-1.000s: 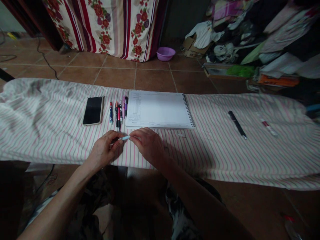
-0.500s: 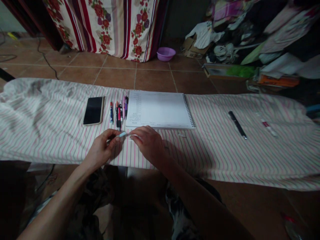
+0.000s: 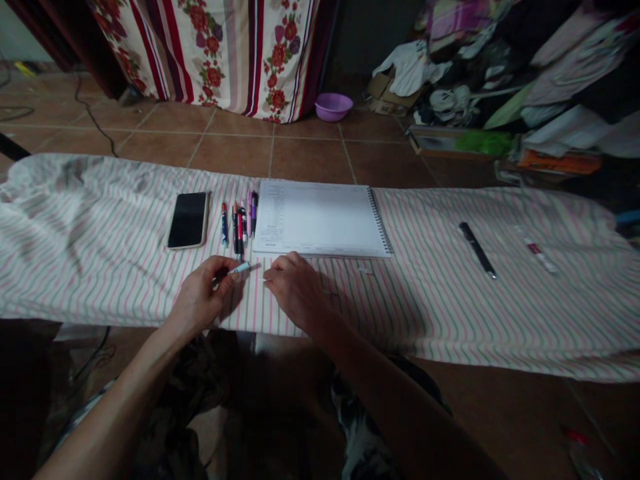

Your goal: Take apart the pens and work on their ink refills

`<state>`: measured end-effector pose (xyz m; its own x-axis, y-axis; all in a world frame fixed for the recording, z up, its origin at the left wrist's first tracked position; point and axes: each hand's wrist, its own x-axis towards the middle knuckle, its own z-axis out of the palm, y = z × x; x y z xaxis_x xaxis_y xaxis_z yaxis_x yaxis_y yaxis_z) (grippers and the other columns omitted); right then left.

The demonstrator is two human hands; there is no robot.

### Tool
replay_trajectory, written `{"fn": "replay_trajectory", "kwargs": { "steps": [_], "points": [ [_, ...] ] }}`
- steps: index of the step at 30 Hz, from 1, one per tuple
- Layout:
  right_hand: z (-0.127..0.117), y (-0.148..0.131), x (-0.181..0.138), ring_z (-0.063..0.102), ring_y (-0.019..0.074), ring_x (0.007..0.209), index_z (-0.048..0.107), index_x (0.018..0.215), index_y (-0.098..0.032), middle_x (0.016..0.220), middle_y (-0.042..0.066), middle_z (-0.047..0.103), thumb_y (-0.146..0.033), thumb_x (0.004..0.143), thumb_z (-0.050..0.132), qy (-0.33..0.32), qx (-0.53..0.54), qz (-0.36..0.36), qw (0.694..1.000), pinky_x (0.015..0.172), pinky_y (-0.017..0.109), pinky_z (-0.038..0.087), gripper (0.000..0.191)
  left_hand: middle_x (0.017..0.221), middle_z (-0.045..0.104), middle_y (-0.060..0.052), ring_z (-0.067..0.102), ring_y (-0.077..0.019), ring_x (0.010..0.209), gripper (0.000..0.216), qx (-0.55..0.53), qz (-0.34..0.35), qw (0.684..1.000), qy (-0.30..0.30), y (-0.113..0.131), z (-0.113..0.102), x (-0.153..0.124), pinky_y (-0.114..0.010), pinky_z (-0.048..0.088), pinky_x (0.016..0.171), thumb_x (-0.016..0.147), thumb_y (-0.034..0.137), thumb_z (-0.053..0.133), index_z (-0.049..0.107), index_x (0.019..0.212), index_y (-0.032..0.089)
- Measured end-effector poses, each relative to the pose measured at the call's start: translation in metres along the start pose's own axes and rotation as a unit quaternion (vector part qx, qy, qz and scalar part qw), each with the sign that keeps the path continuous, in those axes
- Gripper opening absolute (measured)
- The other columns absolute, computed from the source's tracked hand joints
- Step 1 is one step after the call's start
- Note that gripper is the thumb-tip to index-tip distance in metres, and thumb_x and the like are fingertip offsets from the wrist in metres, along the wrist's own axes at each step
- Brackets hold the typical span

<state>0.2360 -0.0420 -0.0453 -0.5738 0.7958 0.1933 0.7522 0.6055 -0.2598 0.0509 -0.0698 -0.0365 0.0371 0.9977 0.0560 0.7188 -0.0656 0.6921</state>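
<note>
My left hand is closed on a small light-blue pen, whose tip sticks out to the right. My right hand rests on the striped cloth just right of it, fingers pinched together on something I cannot make out. Both hands lie in front of an open spiral notebook. A row of several pens lies left of the notebook, and a dark phone lies further left.
A black pen and a small white-and-red item lie on the cloth at the right. Behind are a tiled floor, a purple bowl, a floral curtain and a heap of clothes.
My hands have drawn apart: the left has pulled the light-blue pen away to the left, and the right hand no longer touches it.
</note>
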Motion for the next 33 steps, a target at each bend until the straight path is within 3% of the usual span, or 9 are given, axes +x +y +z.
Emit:
{"fn": "replay_trajectory", "kwargs": {
  "steps": [12, 21, 26, 33],
  "points": [
    [-0.004, 0.000, 0.003, 0.048, 0.0193, 0.086, 0.060, 0.080, -0.017, 0.081, 0.005, 0.061, -0.021, 0.086, 0.047, -0.008, -0.015, 0.005, 1.000, 0.072, 0.030, 0.036, 0.015, 0.089, 0.062, -0.005, 0.060, -0.0179, 0.082, 0.020, 0.034, 0.034, 0.999, -0.001, 0.000, 0.000, 0.000, -0.030, 0.047, 0.073, 0.081, 0.030, 0.044, 0.054, 0.093, 0.017],
    [-0.014, 0.003, -0.002, 0.056, 0.0146, 0.080, 0.060, 0.088, -0.020, 0.086, 0.002, 0.063, -0.025, 0.087, 0.046, 0.032, 0.073, 0.080, 0.994, 0.067, 0.025, 0.038, 0.015, 0.094, 0.063, -0.006, 0.059, -0.0183, 0.088, 0.022, 0.035, 0.056, 0.998, -0.010, 0.001, 0.004, 0.000, -0.031, 0.046, 0.078, 0.083, 0.029, 0.041, 0.055, 0.096, 0.017],
    [-0.014, 0.006, -0.004, 0.057, 0.0133, 0.084, 0.062, 0.088, -0.019, 0.087, 0.003, 0.063, -0.021, 0.087, 0.046, 0.071, 0.124, 0.059, 0.988, 0.073, 0.023, 0.041, 0.016, 0.094, 0.063, -0.006, 0.059, -0.0184, 0.087, 0.022, 0.045, 0.060, 0.997, -0.020, 0.006, 0.006, 0.000, -0.031, 0.046, 0.077, 0.083, 0.028, 0.041, 0.055, 0.097, 0.018],
    [-0.013, 0.005, -0.005, 0.057, 0.0140, 0.082, 0.064, 0.089, -0.020, 0.087, 0.003, 0.064, -0.023, 0.087, 0.047, 0.073, 0.117, 0.057, 0.989, 0.072, 0.024, 0.042, 0.017, 0.093, 0.062, -0.005, 0.058, -0.0175, 0.085, 0.021, 0.042, 0.062, 0.997, -0.033, 0.008, 0.008, 0.001, -0.029, 0.046, 0.074, 0.083, 0.028, 0.042, 0.055, 0.096, 0.018]
  ]
}}
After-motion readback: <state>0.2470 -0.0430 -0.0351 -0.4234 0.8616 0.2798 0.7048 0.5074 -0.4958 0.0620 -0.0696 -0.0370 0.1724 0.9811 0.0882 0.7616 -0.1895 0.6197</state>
